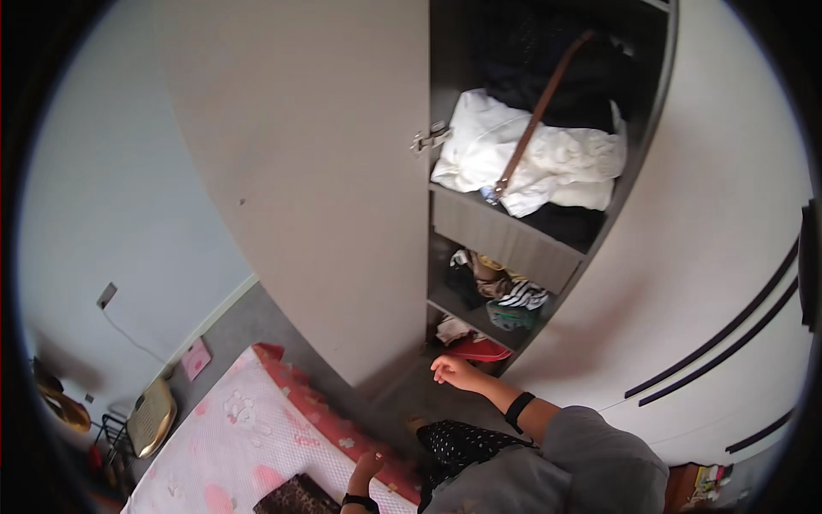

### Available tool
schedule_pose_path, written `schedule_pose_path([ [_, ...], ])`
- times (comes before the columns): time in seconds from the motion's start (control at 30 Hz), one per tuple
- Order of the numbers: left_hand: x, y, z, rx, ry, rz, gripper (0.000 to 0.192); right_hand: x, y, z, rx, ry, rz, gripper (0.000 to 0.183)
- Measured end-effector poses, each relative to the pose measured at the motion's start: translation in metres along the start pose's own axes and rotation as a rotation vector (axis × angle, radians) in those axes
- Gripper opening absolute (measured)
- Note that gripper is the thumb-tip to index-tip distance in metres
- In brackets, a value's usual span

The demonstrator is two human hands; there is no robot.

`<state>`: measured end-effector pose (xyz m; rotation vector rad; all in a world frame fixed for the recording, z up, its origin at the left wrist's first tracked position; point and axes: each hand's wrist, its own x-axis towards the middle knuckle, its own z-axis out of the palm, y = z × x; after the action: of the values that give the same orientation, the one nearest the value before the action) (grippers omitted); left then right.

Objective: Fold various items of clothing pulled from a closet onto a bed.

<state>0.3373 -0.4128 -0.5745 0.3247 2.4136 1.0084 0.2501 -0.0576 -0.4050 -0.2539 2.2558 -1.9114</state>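
Observation:
My right hand (454,372) is held out in front of the lower part of an open wardrobe (507,238), fingers loosely curled and apart, with nothing seen in it. A red item (478,349) lies on the bottom shelf just beyond. My left hand (367,466) hangs low by the bed's edge, its fingers partly turned from view. Beside it a dark brown patterned folded cloth (298,496) rests on the pink-and-white bed cover (257,424). Folded white clothes (514,148) fill an upper shelf, and a brown leather belt (542,109) lies across them.
The wardrobe door (321,160) stands open on the left. Mixed clothes (494,283) lie on a lower shelf under a drawer (501,231). Closed white doors (706,257) with dark handles (713,315) are on the right. A pink scale-like square (196,358) sits by the wall.

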Motion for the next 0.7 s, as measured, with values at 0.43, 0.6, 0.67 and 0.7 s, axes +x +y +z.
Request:
schedule_pose_path([
  [0.43,0.082,0.163,-0.01,-0.067,-0.105,0.331,0.019,-0.032,-0.071,-0.123,0.159,0.589,-0.068,0.013],
  [0.6,0.13,0.278,-0.074,-0.084,0.003,0.608,0.011,-0.03,-0.108,-0.161,0.132,0.639,-0.192,0.013],
  [0.67,0.138,0.339,-0.108,-0.076,0.018,0.634,0.009,-0.025,-0.119,-0.17,0.117,0.648,-0.241,0.013],
  [0.7,0.144,0.364,-0.123,-0.071,0.023,0.639,0.009,-0.022,-0.123,-0.173,0.1,0.645,-0.279,0.014],
])
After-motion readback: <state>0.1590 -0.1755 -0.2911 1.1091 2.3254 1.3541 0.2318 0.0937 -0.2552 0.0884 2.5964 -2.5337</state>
